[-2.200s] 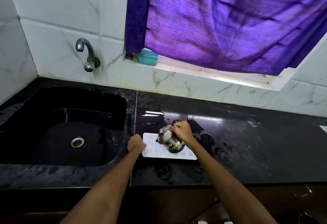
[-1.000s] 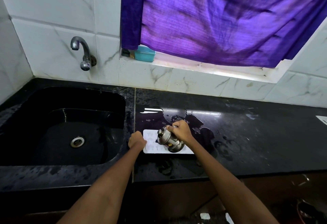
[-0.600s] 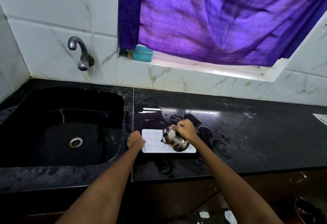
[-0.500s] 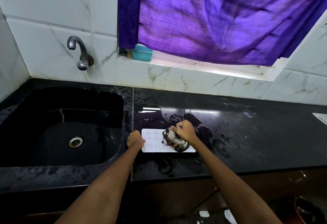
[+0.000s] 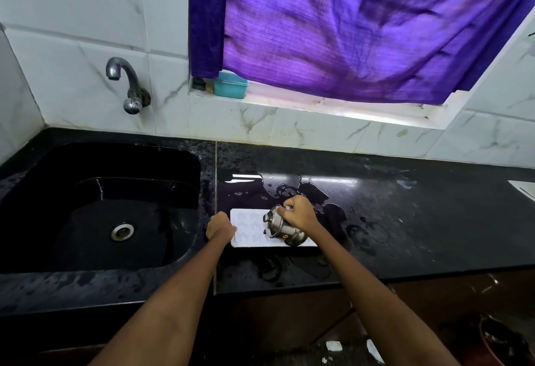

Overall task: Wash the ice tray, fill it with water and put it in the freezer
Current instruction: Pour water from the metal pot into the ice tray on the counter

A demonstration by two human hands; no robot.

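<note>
The white ice tray [image 5: 252, 232] lies flat on the wet black table [image 5: 419, 221], just right of the sink [image 5: 101, 206]. The left hand [image 5: 220, 225] has its grip curled on the tray's left end. The right hand [image 5: 298, 212] grips a steel pot [image 5: 282, 228], tilted over the tray.

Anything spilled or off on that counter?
Yes. Water is pooled on the black counter just behind and right of the ice tray, with droplets around it. The right hand tilts a steel pot over the tray while the left hand grips the tray's left end.
</note>
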